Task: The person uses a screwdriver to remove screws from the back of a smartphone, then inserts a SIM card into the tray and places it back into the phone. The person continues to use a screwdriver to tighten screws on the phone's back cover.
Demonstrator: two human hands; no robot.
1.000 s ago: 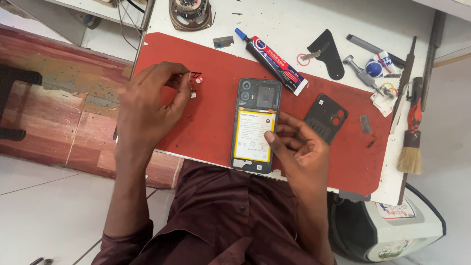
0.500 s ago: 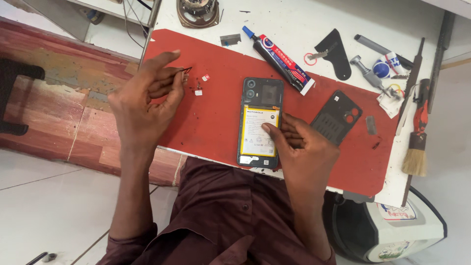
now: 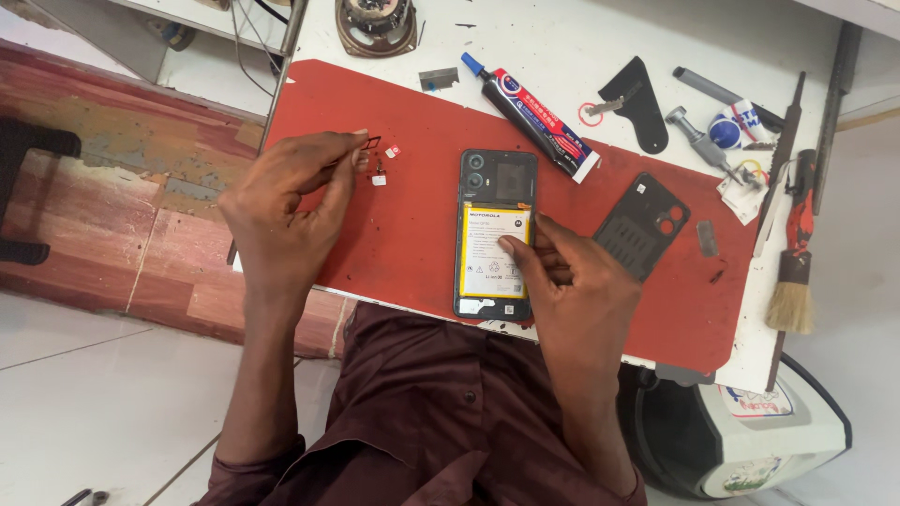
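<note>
Your left hand [image 3: 286,201] is pinching a small dark tray [image 3: 369,143] in a closed fingertip grip, just above two tiny cards [image 3: 385,165] lying on the red mat [image 3: 412,225]. Your right hand [image 3: 572,290] is gripping nothing, its fingers loosely curled, one fingertip pressing the yellow battery [image 3: 489,253] of the opened phone [image 3: 495,234] lying mid-mat on the worktop [image 3: 562,47]. The back cover [image 3: 642,225] and glue tube [image 3: 530,114] are lying nearby.
</note>
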